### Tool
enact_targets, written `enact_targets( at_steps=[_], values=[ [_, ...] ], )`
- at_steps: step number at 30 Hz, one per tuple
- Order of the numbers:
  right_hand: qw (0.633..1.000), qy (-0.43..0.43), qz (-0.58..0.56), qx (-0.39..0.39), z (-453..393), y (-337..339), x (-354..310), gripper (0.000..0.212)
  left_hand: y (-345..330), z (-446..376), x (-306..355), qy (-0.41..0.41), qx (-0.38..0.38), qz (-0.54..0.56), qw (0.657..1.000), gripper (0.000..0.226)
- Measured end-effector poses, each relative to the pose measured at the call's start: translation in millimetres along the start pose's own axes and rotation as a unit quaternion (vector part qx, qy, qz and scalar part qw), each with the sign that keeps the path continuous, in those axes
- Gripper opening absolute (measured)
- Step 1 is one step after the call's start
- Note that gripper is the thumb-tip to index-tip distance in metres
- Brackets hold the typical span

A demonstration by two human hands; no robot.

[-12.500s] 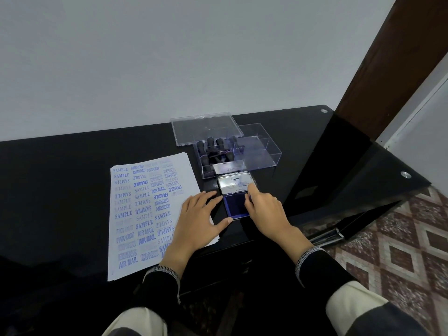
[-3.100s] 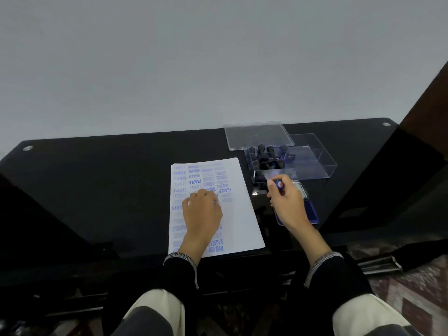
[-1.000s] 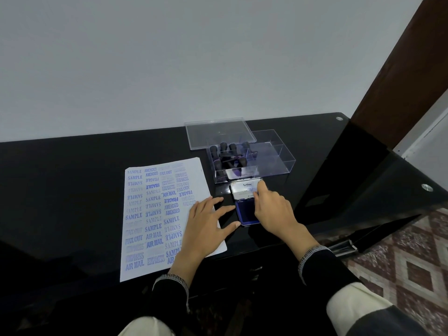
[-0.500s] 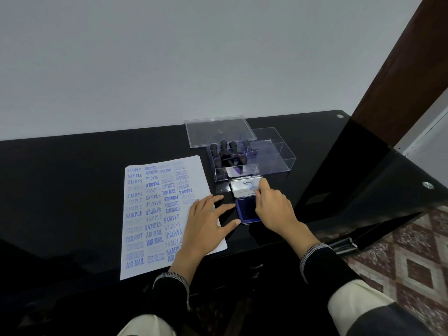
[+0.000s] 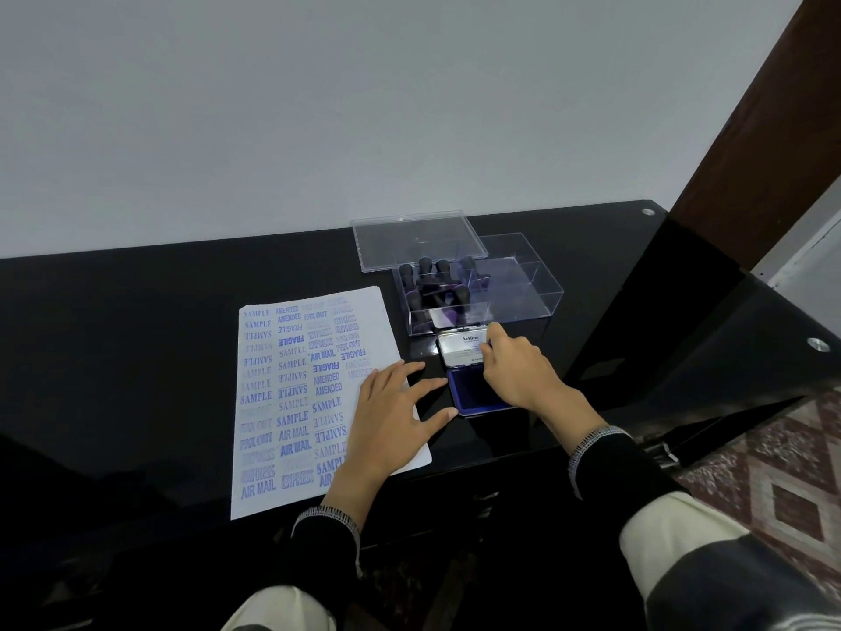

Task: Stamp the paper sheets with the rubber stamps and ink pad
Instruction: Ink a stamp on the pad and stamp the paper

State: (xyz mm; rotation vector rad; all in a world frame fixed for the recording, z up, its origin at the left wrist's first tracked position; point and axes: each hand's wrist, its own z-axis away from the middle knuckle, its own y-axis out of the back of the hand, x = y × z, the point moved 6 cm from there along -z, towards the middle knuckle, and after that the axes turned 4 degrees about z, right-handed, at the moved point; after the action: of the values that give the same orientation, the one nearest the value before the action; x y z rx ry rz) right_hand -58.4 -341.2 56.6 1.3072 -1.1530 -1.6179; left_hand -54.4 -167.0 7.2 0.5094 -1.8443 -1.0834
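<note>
Seen from above: black table (image 5: pixel 136 339), paper sheet (image 5: pixel 291 393) crowded with blue stamp marks. Left hand (image 5: pixel 391 416) flat and spread on the sheet's right edge, thumb toward the ink pad (image 5: pixel 473 393). Right hand (image 5: pixel 514 371), curled around a stamp three seconds ago, now at the pad's raised lid (image 5: pixel 464 348); grip there unclear. Stamps (image 5: pixel 432 289) back in the clear box (image 5: pixel 478 284). Likely closing the pad, stamping nearly done.
</note>
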Motion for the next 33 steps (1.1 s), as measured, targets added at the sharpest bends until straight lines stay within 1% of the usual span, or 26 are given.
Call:
enact_targets(
  at_steps=[3,11,17,23,33],
  values=[
    [1.000,0.003,-0.010,0.006,0.2,-1.4,1.7,0.015,0.1,0.1,0.0,0.000,0.000,0.004,1.000,0.048],
    [0.996,0.001,0.015,0.092,27.3,-8.7,5.3,0.015,1.7,0.5,1.1,-0.001,0.003,0.006,1.000,0.048],
    [0.991,-0.010,-0.020,0.132,41.0,-16.0,9.3,0.017,2.0,0.9,1.7,0.000,0.005,0.009,1.000,0.048],
    [0.991,-0.004,0.015,0.132,37.8,-16.8,9.7,0.015,1.9,1.1,1.1,0.001,0.005,0.012,1.000,0.048],
    [0.997,0.006,0.032,0.065,11.9,-4.2,3.8,0.012,1.2,0.5,0.3,-0.002,0.006,0.012,1.000,0.048]
  ],
)
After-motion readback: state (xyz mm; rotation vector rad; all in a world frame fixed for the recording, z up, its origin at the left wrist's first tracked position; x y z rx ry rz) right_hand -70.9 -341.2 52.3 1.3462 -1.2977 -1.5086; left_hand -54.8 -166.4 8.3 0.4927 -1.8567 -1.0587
